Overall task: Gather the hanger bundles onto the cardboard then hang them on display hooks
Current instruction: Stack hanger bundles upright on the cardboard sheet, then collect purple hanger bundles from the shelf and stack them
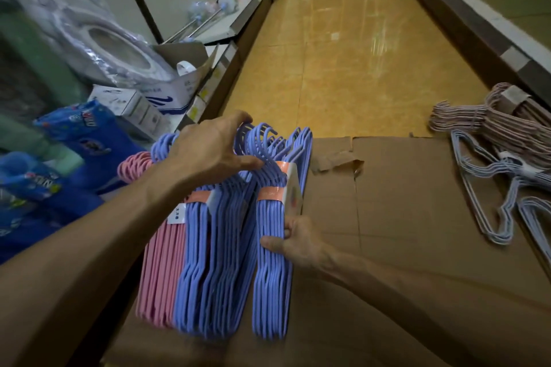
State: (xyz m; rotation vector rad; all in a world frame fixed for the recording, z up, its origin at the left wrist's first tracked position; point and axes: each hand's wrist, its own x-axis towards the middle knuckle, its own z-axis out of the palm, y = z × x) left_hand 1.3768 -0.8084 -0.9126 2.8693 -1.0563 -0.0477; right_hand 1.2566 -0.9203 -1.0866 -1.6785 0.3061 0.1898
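A: Aisle floor, flattened cardboard (417,217) laid out. Purple hanger bundles (220,247) stand on edge at its left margin, a pink bundle (161,259) pressed against their left side. Rightmost purple bundle (272,262) sits slightly apart, orange paper band (269,192) round its neck.

B: Hands?

A: Left hand (208,152) curls over the cluster of hooks at the top, fingers round them, thumb against the necks. Right hand (295,240) pinches the right edge of the rightmost bundle, thumb in front, fingers behind.

B: Other stock?

A: Brownish bundle (501,125) and loose pale hangers (492,188) lie flat on the cardboard's right side, well apart from the hands.

B: Risks?

A: Several, I judge. The bundles stand on narrow edges; let go of one side and they could fan over, likely leftward off the cardboard toward the blue packets (74,143). Hooks are interlocked under the left hand, so lifting one bundle may drag its neighbours. Paper bands look thin; a hard tug could tear one and spill hangers.
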